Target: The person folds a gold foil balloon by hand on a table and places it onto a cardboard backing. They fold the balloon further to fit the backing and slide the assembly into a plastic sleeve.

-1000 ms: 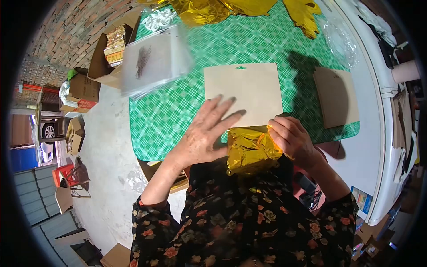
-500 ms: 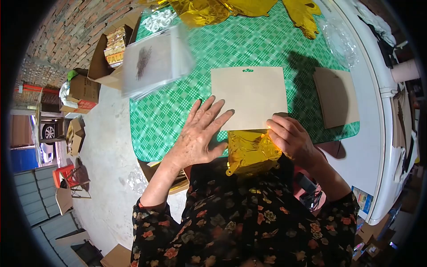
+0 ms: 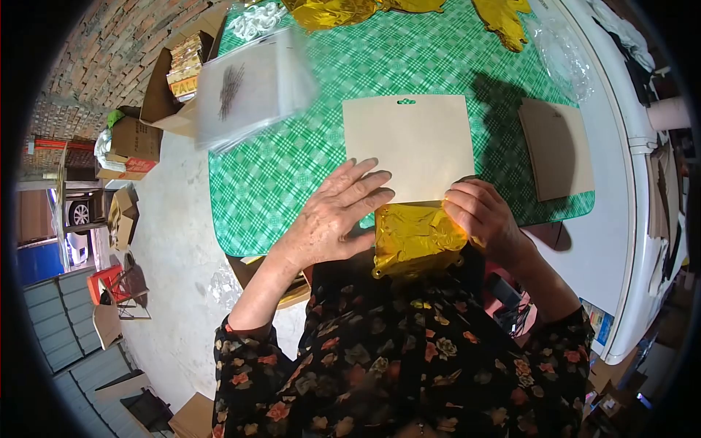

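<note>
A beige cardboard header card (image 3: 409,146) with a hanging slot at its top lies on the green checked tablecloth (image 3: 292,190). Folded gold foil, looking like a foil balloon (image 3: 416,233), extends from under the card's lower edge over the table edge towards my body. My left hand (image 3: 332,215) lies open, its fingers stretched across the card's lower left and its thumb by the foil's left side. At the lower right corner, my right hand (image 3: 482,219) is closed, pinching the foil's upper right edge beside the card. Its fingertips are partly hidden.
More gold foil pieces (image 3: 332,13) lie along the far edge. A stack of clear plastic sleeves (image 3: 252,87) sits at left, near white rings (image 3: 257,20). More beige cards (image 3: 556,150) lie at right, below crumpled clear plastic (image 3: 558,58). An open carton (image 3: 164,95) stands beyond the table's left edge.
My left hand has slid a little to the right, its fingers closer together. My right hand keeps its pinch at the card's lower right corner. The whole view has shifted slightly.
</note>
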Demonstrator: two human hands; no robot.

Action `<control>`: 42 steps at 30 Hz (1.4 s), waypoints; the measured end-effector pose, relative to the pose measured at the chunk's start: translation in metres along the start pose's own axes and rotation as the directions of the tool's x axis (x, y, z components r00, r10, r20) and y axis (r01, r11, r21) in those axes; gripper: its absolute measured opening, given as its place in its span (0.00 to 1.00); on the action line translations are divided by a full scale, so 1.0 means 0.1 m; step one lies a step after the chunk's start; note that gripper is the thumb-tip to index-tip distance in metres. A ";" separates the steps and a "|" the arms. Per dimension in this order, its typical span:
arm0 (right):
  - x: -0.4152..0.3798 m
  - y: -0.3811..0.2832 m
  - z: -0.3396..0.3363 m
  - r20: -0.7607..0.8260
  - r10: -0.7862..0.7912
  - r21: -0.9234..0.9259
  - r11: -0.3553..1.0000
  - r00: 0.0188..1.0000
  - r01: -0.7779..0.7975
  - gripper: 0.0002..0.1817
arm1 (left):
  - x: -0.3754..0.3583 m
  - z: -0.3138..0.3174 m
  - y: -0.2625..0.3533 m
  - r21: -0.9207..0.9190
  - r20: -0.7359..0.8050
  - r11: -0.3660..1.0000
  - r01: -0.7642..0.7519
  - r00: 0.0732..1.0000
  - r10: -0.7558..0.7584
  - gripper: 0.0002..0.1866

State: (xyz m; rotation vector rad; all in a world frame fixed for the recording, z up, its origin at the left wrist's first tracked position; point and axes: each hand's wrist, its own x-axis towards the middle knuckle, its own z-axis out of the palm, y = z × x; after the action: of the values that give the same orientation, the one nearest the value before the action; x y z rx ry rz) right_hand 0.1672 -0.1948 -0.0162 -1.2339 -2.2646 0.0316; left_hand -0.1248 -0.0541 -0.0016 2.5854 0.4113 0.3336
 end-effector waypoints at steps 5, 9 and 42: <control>0.02 0.01 0.02 -0.046 0.087 0.090 0.992 0.995 -0.082 0.17 | 0.04 0.11 -0.05 -0.010 -0.115 0.998 -0.056 0.992 0.055 0.21; 0.00 0.06 0.06 -0.045 0.198 0.167 0.968 0.979 -0.189 0.15 | 0.10 0.18 -0.02 -0.083 -0.241 0.997 -0.001 0.970 -0.019 0.13; 0.21 -0.07 0.35 -0.238 0.540 -0.209 0.784 0.808 -0.585 0.09 | 0.46 0.43 0.15 -0.040 -0.520 0.927 0.372 0.785 -0.337 0.19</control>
State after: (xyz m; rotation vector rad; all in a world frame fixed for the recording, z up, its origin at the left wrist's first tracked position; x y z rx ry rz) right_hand 0.1358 -0.1745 -0.0341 -1.9560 -1.7160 -0.1621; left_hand -0.0652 -0.0691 -0.0234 2.3725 1.1028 0.8990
